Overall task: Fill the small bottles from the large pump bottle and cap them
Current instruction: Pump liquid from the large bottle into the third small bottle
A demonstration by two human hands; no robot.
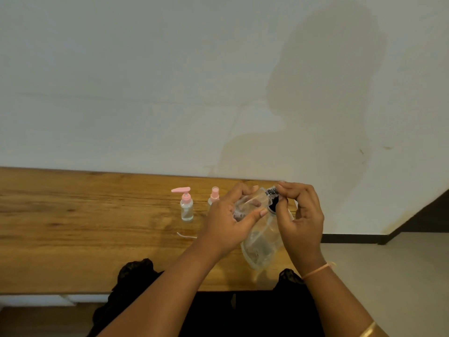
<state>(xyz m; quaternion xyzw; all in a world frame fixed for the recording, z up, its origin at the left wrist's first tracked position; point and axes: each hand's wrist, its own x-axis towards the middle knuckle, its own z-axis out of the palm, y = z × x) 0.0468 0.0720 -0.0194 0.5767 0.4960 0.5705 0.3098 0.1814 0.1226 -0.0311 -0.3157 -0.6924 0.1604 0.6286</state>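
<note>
Holding small clear bottle [247,203] over the table [73,215], left hand [227,221] fingers curled round it | right hand [303,215] fingers pinch its black cap [272,206] | pink pump bottle [186,207] and pink spray bottle [214,195] stand capped nearby | this cap looks unfinished

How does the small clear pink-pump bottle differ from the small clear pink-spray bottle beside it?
The small clear bottle with the pink pump top has a long nozzle pointing left; the small clear bottle with the pink spray top has a short stubby head. The pump bottle shows fully; the spray bottle's body is mostly hidden behind the left hand. Both stand upright, tops on, on the wooden table.
</note>
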